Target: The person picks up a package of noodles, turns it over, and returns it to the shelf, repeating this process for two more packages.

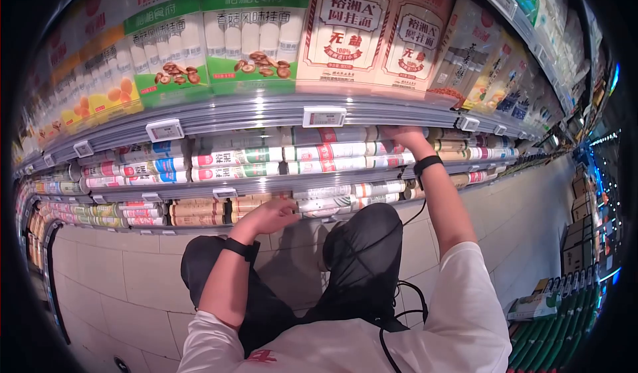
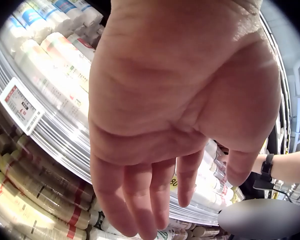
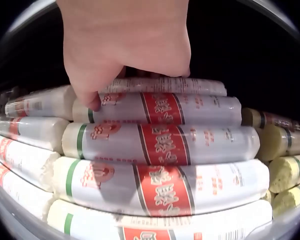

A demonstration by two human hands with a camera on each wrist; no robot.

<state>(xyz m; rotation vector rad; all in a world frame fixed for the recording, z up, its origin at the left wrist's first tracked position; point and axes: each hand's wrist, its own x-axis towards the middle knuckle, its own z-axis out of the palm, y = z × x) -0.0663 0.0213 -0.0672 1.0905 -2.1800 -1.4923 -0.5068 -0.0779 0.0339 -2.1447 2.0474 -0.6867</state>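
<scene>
Grip of right hand curls, seemingly pinching, over top noodle roll; left hand hangs slack

Tight stack of noodle rolls, dark gap above, clear shelf lip in front.

White short-sleeved T-shirt, red print at the chest, partly cut off by the frame edge. Black trousers, creased. Black strap on each wrist — left strap, right strap. Thin black cable across the shirt. Left hand and right hand bare.
</scene>
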